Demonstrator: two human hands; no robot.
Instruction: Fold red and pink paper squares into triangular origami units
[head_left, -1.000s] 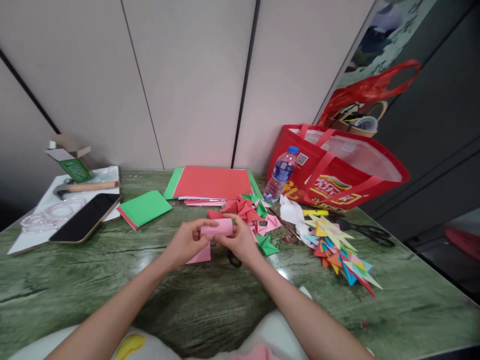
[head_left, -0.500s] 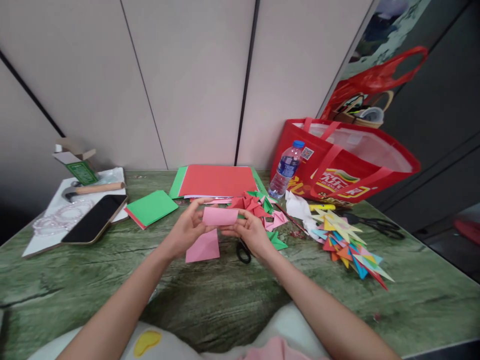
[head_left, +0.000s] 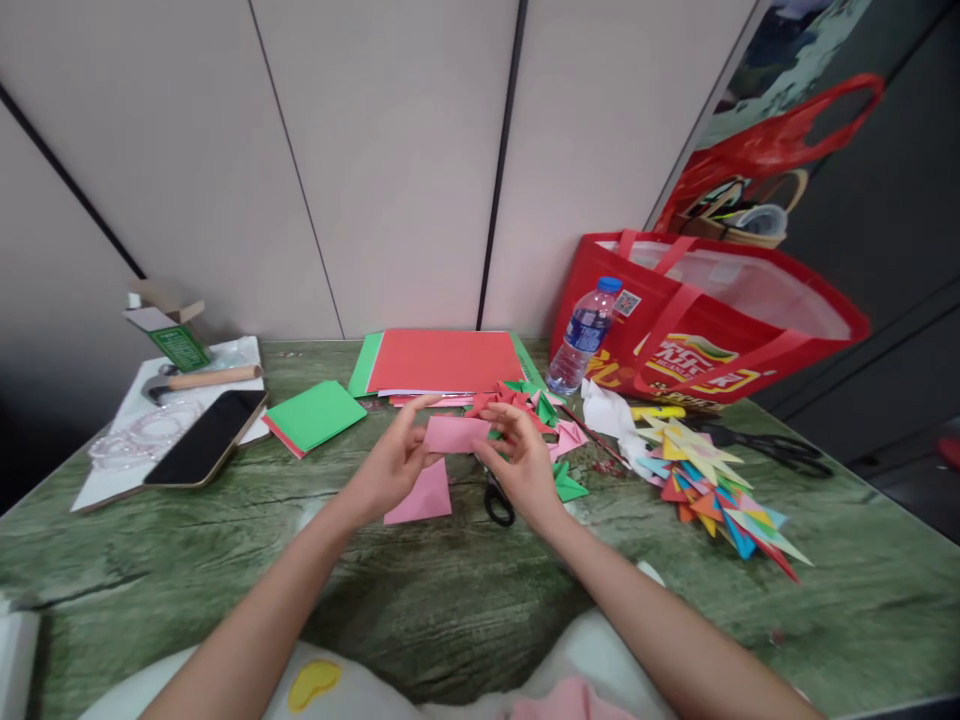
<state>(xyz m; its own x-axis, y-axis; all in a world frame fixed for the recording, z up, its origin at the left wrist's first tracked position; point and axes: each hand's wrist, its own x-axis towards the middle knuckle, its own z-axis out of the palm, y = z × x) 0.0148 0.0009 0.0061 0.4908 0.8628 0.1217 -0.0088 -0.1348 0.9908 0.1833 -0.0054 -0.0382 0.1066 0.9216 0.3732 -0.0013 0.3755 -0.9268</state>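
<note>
A small pink paper rectangle [head_left: 457,435] is held up above the table between both hands. My left hand [head_left: 395,455] pinches its left end. At its right end, the thumb and fingers of my right hand [head_left: 519,455] close on the edge, with the other fingers raised. Beneath the hands lies another pink sheet [head_left: 418,495] on the table. The black handle of a pair of scissors [head_left: 499,502] shows beside my right wrist; its blades are hidden. Red, green and pink folded paper pieces [head_left: 546,405] are heaped just behind my right hand.
Stacked red and green paper [head_left: 450,360] lies against the wall, with green squares [head_left: 319,415] to its left. A phone [head_left: 206,440] and hammer [head_left: 214,377] are further left. On the right are a water bottle [head_left: 581,345], red bag [head_left: 660,325], colourful folded-paper chain [head_left: 720,490] and black scissors [head_left: 780,448].
The fingers of my right hand have lifted and shifted along the pink paper's right end. My left hand keeps its grip. The whole view has shifted slightly.
</note>
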